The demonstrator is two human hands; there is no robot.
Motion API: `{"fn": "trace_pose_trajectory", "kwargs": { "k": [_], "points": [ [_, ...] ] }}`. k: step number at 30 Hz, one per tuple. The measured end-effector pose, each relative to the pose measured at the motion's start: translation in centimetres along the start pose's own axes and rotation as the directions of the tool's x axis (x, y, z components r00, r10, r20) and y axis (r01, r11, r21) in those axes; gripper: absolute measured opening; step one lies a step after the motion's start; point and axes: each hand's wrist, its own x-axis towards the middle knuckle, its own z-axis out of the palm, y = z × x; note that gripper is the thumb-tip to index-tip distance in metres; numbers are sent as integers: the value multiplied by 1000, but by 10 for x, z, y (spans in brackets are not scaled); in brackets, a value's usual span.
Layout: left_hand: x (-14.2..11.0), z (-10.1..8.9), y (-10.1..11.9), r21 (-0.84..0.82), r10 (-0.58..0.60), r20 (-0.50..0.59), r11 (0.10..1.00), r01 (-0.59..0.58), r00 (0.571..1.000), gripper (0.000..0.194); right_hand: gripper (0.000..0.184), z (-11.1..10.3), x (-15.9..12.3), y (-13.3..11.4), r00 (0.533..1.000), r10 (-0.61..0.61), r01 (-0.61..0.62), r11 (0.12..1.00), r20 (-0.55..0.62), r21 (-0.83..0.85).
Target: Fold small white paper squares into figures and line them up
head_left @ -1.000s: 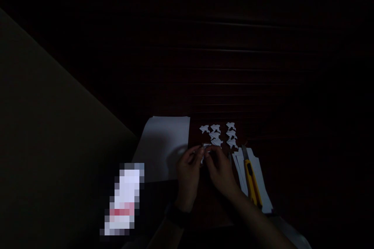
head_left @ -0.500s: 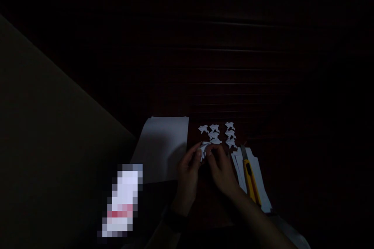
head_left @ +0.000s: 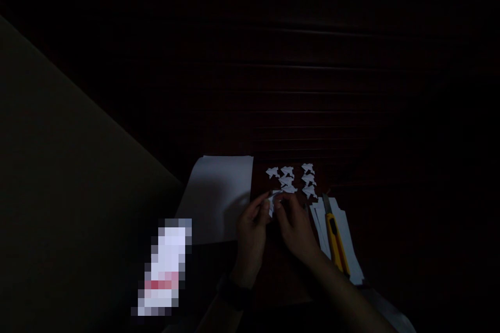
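The scene is very dark. My left hand (head_left: 252, 231) and my right hand (head_left: 295, 226) meet at their fingertips, both pinched on a small white folded paper piece (head_left: 274, 199). Just beyond the fingers lie several small folded white paper shapes (head_left: 291, 179) in rows on the dark wooden surface. A dark band sits on my left wrist.
A white paper sheet (head_left: 219, 192) lies left of my hands. A yellow utility knife (head_left: 336, 242) rests on white paper strips (head_left: 346, 234) at the right. A blurred white and red object (head_left: 164, 268) is lower left. A large dim flat surface (head_left: 58, 192) fills the left side.
My fingers have shifted slightly around the small paper piece, turning it between the two hands. Everything else stays in place.
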Motion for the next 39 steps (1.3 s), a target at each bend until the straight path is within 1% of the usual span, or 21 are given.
{"fn": "trace_pose_trajectory", "kwargs": {
  "k": [5,9,13,17,21,23,27,32,37,39],
  "points": [
    [0,1,-1,-12,-2,-8,1000,1,1000,37,14,-1,0,1,1000,-4,4,1000,3,-10],
    [0,1,-1,-1,8,5,1000,-8,1000,36,15,1,0,1,1000,-17,17,1000,-1,-12],
    [0,1,-1,8,10,12,1000,-10,1000,36,17,1,0,0,1000,-1,2,1000,-14,28],
    [1,0,-1,-1,-14,10,1000,14,1000,39,20,-1,0,-1,1000,23,-23,997,9,67],
    [1,0,0,16,-33,16,999,32,999,40,22,-1,0,-1,1000,-7,7,999,-4,39],
    [1,-1,0,33,-23,14,999,23,1000,39,23,-1,0,0,1000,-13,13,999,-5,41],
    [1,0,0,56,0,8,998,0,1000,35,23,0,0,1,1000,13,-13,995,-5,100],
    [1,0,-1,125,27,-6,992,-26,1000,35,23,2,1,3,999,2,4,992,-45,128],
    [1,1,0,136,40,15,990,-42,999,35,21,2,2,5,996,53,-40,982,-68,183],
    [0,2,0,155,56,13,986,-58,998,34,21,2,2,5,996,43,-28,983,-82,180]
  ]
}}
